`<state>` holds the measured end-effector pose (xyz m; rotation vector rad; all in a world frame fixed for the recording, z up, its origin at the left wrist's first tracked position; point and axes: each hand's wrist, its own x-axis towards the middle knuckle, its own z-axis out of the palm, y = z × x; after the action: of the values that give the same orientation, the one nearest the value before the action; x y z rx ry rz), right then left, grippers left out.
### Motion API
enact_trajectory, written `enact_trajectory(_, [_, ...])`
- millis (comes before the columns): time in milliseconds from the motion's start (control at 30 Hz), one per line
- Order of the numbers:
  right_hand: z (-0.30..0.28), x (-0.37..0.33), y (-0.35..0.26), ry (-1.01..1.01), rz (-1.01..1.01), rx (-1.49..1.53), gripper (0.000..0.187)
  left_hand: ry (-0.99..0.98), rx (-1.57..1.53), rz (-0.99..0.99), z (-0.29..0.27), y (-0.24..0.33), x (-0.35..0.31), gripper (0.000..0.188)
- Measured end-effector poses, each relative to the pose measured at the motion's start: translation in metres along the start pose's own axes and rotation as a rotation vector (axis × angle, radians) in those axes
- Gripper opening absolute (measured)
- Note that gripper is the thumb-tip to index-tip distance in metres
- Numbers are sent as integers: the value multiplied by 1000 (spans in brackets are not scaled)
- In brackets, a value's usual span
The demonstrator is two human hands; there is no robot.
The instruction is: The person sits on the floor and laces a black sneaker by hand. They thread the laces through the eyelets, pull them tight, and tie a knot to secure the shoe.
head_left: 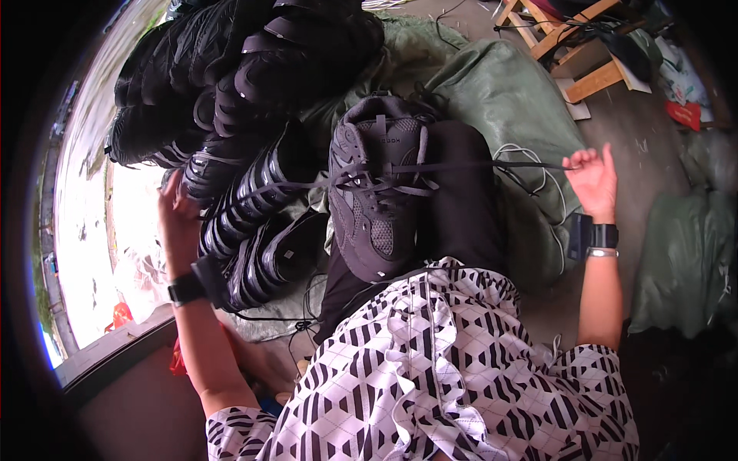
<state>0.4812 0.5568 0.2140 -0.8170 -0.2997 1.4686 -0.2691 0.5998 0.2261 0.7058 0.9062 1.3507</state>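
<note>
A dark grey sneaker (371,224) rests on my lap with its toe pointing toward me. Its flat dark shoelace (492,163) is pulled out to both sides and crosses over the tongue. Out to the right, my right hand (593,180) pinches one lace end between thumb and fingers, the lace nearly straight. The other end runs left to my left hand (178,219), whose fingers are curled around it in front of the stacked shoes. Part of those fingers is blurred. Black bands circle both wrists.
Dark shoes (257,192) are stacked in rows at the left, close to my left hand. Green sacking (500,84) lies beyond my knees, with a white cord (550,180) on it. A wooden stool (588,73) stands far right, and a green sack (680,257) sits at the right.
</note>
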Motion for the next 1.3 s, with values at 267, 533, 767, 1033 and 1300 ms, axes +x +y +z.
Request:
enact_trajectory(267, [175,-45,115,-622,-275,-1258,18,-414,1363,635,264,-92,-45,28])
enact_trajectory(533, [185,-44,139,-685,-385,-1432,12,-541,1570,629,262,-85,-15,19])
enact_trajectory(767, [177,-45,125,-627,-328,-1187,15,-506,745,-256,228,-89,2,30])
enact_trajectory(1033, [195,-26,141,-505,-342,-1397,12,-436,665,-157,226,-96,-3,17])
enact_trajectory(1300, [115,14,73,-56,253,-548,15,-239,846,138,221,-124,-17,25])
